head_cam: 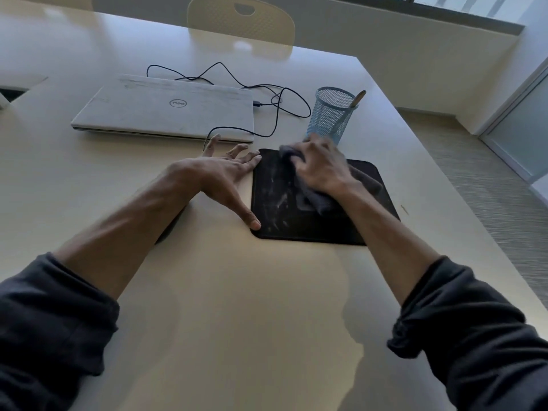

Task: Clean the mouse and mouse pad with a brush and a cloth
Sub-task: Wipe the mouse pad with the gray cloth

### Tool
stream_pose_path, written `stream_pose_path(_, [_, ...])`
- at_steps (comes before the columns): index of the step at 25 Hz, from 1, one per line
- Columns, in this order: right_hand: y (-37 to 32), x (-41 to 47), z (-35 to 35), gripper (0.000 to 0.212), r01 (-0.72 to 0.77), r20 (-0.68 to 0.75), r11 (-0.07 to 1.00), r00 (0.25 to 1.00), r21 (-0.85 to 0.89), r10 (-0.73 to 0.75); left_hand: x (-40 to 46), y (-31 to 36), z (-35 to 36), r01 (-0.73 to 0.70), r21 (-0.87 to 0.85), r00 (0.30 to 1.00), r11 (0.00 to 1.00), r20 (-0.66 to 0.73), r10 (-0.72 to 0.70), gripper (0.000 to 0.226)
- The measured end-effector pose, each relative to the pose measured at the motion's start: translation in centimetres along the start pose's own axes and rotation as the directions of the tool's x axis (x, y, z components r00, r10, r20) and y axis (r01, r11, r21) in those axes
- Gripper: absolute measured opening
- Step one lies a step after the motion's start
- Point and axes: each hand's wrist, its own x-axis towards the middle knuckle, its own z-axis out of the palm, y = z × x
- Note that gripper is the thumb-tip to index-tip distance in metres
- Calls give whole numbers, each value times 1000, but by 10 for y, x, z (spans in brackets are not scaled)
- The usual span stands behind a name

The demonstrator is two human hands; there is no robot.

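Bracing mouse pad [275,200] edge with flat, spread left hand [225,173]; rubbing with cloth [318,200] bunched under right hand [321,169].

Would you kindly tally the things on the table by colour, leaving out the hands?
Black: 2, the mouse pad and the cable
Grey: 1, the cloth
White: 1, the closed laptop
Blue: 1, the mesh cup
Brown: 1, the handle sticking out of the cup
Total: 6
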Motion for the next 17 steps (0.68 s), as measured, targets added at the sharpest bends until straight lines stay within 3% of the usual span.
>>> stream_pose_path(4, [-27,-24,10,40,79,-16,991,997,-106,-81,1,2,-2,17,61,1000,998,6,-18,166])
stream_pose_path(10, [-44,-100,6,46,262,3,965,965,22,-262,3,4,-4,18,142,1000,990,-18,-16,165])
stream_pose_path(13, [-31,-109,2,46,177,-24,983,984,40,-176,0,4,-3,22,106,1000,994,-2,-22,164])
stream_pose_path(17, [32,-122,-6,47,-82,-64,994,994,72,87,-2,4,-3,18,-20,999,1000,42,-17,168])
